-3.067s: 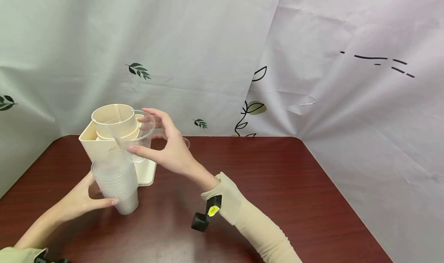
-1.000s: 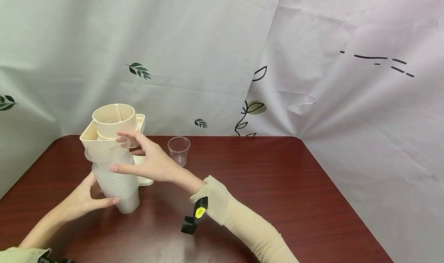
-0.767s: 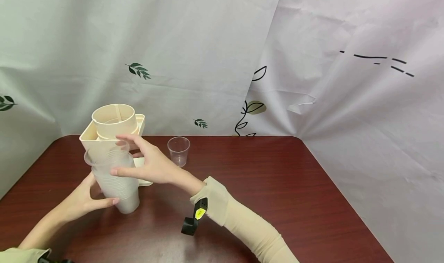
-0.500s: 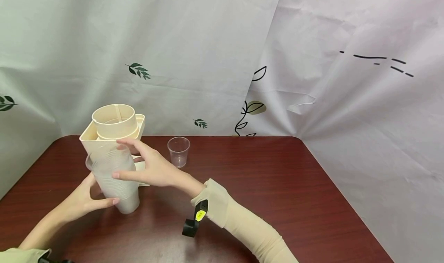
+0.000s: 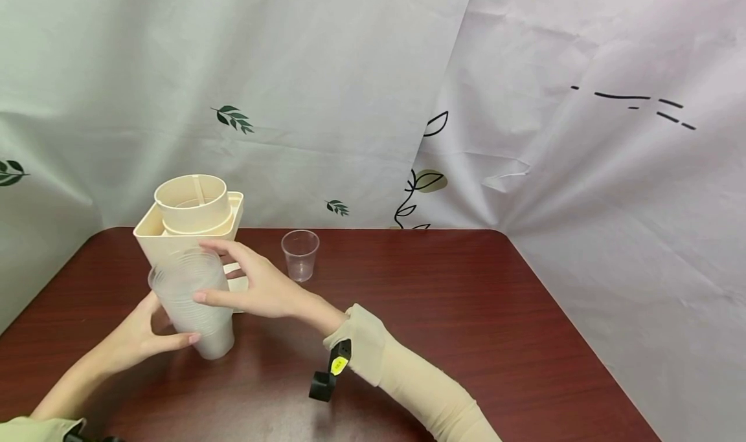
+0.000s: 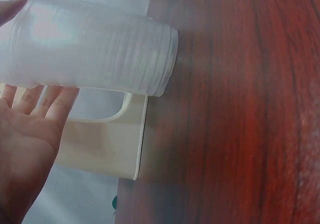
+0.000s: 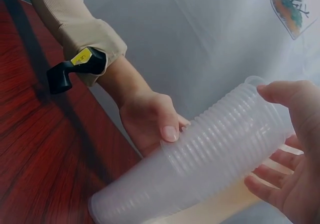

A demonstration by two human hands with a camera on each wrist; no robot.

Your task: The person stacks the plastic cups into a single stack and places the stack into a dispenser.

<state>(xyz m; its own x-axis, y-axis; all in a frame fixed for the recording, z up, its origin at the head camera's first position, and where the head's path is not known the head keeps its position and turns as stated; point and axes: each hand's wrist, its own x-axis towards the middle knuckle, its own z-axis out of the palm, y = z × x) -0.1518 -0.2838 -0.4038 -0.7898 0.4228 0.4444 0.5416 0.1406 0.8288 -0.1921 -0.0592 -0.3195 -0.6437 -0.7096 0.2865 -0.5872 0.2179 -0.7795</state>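
Observation:
A tall stack of nested clear plastic cups (image 5: 201,319) (image 6: 100,49) stands on the table, leaning slightly in the head view. My left hand (image 5: 136,335) (image 6: 30,139) grips it around the middle, thumb in front and fingers behind. Higher up, my right hand (image 5: 262,290) (image 7: 305,154) holds the topmost cup, with its thumb on the near side and its fingers at the far side of the rim. That cup sits inside the stack, so its lower part cannot be told apart from the others. A single clear cup (image 5: 300,261) stands upright farther back, touched by neither hand.
Directly behind the stack is a cream plastic holder (image 5: 192,212) with a round open tube on top and a flat base (image 5: 237,283), partly hidden by my right hand. The dark red wooden table (image 5: 454,325) meets a pale patterned curtain (image 5: 326,92) at the back.
My right hand has brought a clear cup from the right over the stack and lowered it into the top. The left hand has kept its grip in place.

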